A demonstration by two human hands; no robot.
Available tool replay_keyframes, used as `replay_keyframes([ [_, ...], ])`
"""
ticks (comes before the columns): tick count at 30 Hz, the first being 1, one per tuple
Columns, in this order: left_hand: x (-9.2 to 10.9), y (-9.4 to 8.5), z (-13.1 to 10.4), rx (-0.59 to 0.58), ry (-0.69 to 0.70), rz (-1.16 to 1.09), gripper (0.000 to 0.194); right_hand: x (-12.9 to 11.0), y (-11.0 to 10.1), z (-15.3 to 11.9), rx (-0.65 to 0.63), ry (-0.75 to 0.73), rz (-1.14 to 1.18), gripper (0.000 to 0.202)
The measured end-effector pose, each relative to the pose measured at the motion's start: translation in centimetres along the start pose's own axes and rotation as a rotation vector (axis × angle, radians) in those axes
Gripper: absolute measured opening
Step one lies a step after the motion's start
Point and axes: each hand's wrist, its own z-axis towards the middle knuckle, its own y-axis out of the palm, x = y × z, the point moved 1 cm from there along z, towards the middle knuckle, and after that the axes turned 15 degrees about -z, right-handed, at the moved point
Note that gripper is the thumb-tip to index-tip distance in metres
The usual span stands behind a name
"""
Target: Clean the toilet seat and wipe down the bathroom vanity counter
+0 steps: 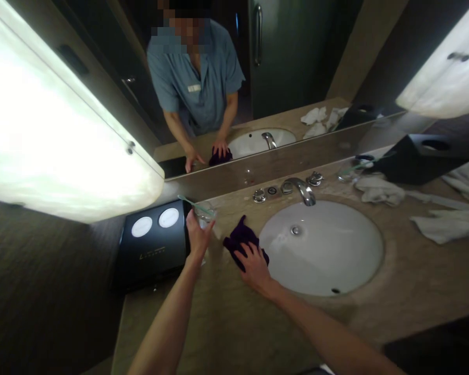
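Note:
My left hand reaches to the black box's right side, its thumb and fingers around the near side of a clear glass. A pale green toothbrush lies across the top of that glass. Part of this grip is hidden behind the hand. My right hand presses down on a bunched dark purple cloth, fingers bent over it, on the stone countertop. The cloth lies against the left rim of the white sink.
The black box with two white round lids stands at the left end. A chrome faucet sits behind the sink. Crumpled white towels, a second glass and a dark tissue box occupy the right. A mirror rises behind.

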Motion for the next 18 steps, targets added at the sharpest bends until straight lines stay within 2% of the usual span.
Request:
replay_keyframes([
  [1,0.1,-2.3,-1.8,-0.014,0.103,0.078,0.074,0.0,-0.1,-2.5,-0.055,-0.031,0.008,0.057],
  [3,-1.1,-7.8,-5.6,0.058,0.269,0.268,0.068,1.1,-0.2,-8.2,-0.170,-0.108,0.041,0.059],
  [5,-4.0,-12.9,-8.5,0.115,0.272,0.442,0.075,3.8,-0.2,-14.3,-0.256,-0.170,0.072,0.057],
  [6,-5.8,-14.9,-9.4,0.090,0.262,0.490,0.081,5.6,-0.2,-17.3,-0.277,-0.177,0.071,0.053],
  [8,-9.1,-17.2,-9.8,-0.038,0.220,0.524,0.076,10.2,-0.4,-22.5,-0.270,-0.111,0.016,0.045],
  [10,-10.8,-17.8,-9.3,-0.101,0.218,0.514,0.074,15.4,-0.9,-25.7,-0.190,0.025,-0.077,0.043],
  [12,-10.8,-17.6,-8.8,-0.120,0.217,0.516,0.075,20.6,-1.7,-26.6,-0.071,0.135,-0.143,0.044],
  [15,-9.3,-16.5,-8.5,-0.128,0.158,0.601,0.068,27.3,-3.4,-24.7,0.104,0.253,-0.123,0.050],
  [18,-7.7,-14.8,-8.8,-0.127,0.100,0.667,0.067,32.5,-6.2,-23.5,0.380,0.537,0.087,0.054],
])
